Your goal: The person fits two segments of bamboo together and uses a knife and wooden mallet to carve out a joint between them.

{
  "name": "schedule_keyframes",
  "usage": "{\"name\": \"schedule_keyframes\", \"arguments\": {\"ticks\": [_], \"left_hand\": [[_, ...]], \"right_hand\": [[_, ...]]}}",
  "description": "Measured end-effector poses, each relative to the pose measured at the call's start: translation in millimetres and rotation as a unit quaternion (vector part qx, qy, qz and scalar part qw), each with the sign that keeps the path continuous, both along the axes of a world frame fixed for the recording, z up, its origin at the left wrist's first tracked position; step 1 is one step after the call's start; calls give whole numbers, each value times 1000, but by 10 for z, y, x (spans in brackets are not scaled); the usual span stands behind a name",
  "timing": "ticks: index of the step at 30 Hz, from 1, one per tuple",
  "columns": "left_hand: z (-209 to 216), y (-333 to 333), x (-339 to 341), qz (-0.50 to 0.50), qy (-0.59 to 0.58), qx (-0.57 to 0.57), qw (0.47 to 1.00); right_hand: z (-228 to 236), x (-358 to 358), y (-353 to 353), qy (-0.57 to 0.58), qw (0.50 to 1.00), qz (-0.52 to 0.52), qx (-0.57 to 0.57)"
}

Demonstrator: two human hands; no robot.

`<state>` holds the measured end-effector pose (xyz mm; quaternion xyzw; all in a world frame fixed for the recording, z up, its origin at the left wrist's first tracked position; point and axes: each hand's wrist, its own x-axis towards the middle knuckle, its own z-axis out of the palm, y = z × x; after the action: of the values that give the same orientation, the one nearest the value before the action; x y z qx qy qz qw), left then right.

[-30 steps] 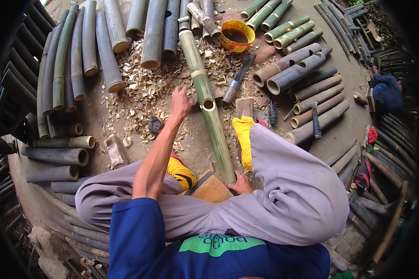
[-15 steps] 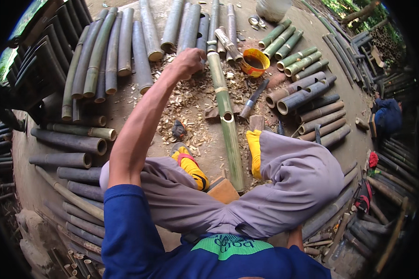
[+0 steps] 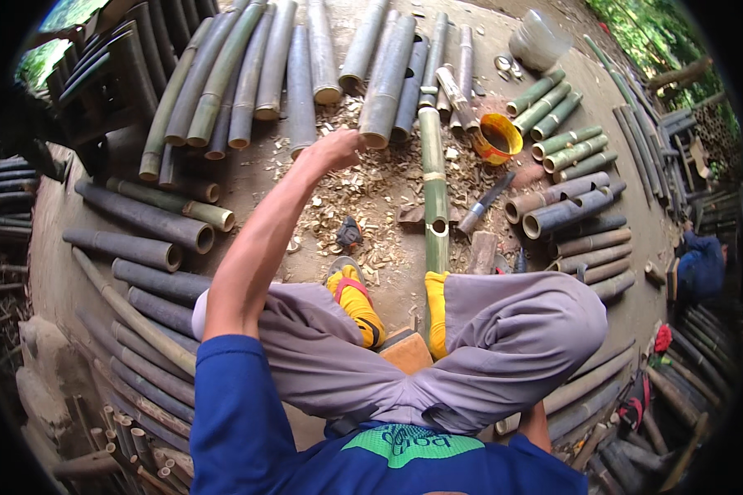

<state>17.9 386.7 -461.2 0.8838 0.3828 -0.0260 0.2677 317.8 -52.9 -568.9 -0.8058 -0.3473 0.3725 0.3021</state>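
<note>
- The dark bamboo tube (image 3: pixel 390 78) lies beyond the person's feet; being long, it probably handles best with a firm hold near the rim, kept level.
- The left hand (image 3: pixel 336 150) reaches to its near end; the right hand is out of sight, so I can't tell its state.
- The left fingers curl narrow, just beside that rim; whether they grip, I can't tell.

Green bamboo (image 3: pixel 434 186) apparently behind foot (image 3: pixel 437 318) (obstacle)
</note>
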Motion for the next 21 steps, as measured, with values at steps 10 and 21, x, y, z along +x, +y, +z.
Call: {"name": "schedule_keyframes", "arguments": {"ticks": [10,21], "left_hand": [[-738,-232,50,-21,43,-126,991],[-1258,-418,917,87,-30,-224,970]], "right_hand": [[-40,198,269,14,996,-72,52],[128,833,473,-175,970,-155,70]]}}
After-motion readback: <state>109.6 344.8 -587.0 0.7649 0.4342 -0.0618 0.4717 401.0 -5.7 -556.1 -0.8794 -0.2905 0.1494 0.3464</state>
